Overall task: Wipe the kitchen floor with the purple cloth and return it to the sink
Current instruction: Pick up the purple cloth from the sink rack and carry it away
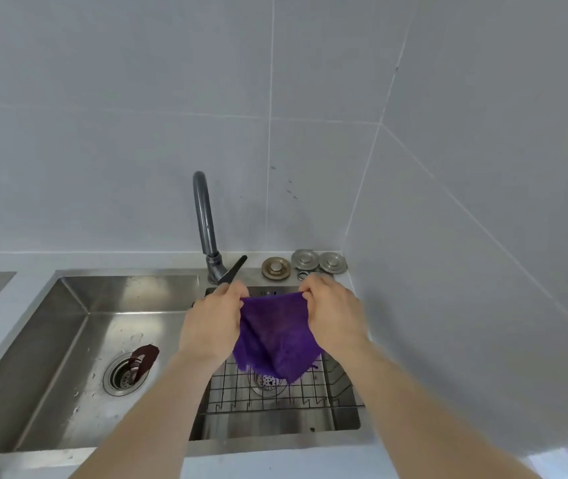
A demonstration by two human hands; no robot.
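Observation:
The purple cloth [275,337] hangs spread between my two hands above the right basin of the steel sink [68,326]. My left hand [211,319] pinches its upper left corner and my right hand [332,312] pinches its upper right corner. The cloth's lower edge dangles just over a wire rack [241,388] that sits in the right basin. Both forearms reach in from the bottom of the view.
A dark grey faucet [205,223] with a black lever rises behind the basins. Three round metal drain stoppers [305,262] lie on the back ledge at right. The left basin has a drain [124,373] with a dark brown piece beside it. Grey tiled walls close the back and right.

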